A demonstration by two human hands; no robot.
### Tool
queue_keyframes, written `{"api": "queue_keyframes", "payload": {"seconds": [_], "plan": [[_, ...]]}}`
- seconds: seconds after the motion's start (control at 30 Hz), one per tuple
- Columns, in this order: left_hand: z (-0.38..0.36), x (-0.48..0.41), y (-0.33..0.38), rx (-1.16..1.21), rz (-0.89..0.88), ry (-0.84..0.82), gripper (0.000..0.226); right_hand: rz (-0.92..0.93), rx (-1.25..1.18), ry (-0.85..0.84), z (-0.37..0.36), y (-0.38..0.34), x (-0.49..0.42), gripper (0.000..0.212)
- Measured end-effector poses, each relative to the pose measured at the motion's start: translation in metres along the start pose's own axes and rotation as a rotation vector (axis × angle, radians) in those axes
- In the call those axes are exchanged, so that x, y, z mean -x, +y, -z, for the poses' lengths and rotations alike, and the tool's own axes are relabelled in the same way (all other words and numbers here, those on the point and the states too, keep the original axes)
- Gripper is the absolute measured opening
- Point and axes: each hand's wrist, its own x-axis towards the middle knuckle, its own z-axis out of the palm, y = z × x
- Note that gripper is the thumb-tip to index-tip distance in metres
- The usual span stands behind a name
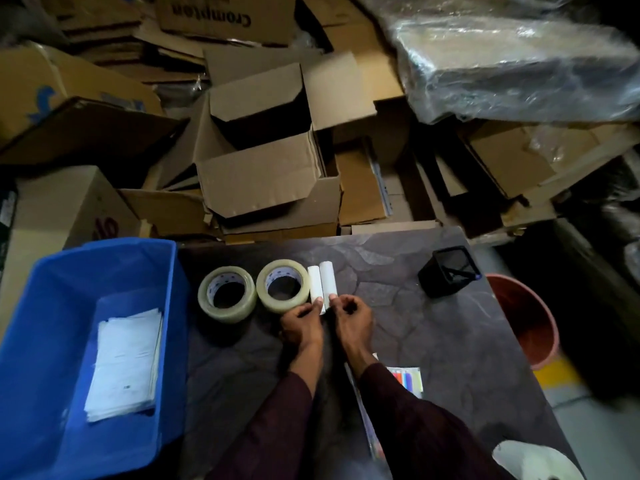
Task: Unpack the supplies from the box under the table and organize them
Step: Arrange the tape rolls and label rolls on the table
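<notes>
Left hand (301, 323) pinching near end of white roll (314, 285), right hand (353, 318) curled at second roll (328, 278), grip unclear, tape rolls (277, 305) beside, box (225, 19) marked "Crompton", upside down.

Table (433, 341) right side open (mesh cup (449, 271) beyond); bin (55, 299) blocks left.

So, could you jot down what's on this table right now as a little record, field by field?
Table: dark, stone-patterned top
Tape rolls: two, flat, side by side
White rolls: two, side by side, right of the tape
Left hand, right hand: fingertips at the white rolls' near ends; grip unclear
Blue bin: left, holds stack of white sheets
Black mesh cup: table's right side
</notes>
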Motion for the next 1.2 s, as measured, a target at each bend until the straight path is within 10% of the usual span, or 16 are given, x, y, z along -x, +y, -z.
{"api": "queue_keyframes", "payload": {"seconds": [0.77,1.2], "plan": [[0.025,0.058,-0.036,0.417,0.174,-0.158,0.019,-0.053,-0.127,-0.099,0.049,0.017,0.048,0.014],[0.114,0.189,-0.147,0.32,0.293,-0.06,0.014,-0.059,0.186,-0.341,0.132,0.103,0.181,0.033]]}}
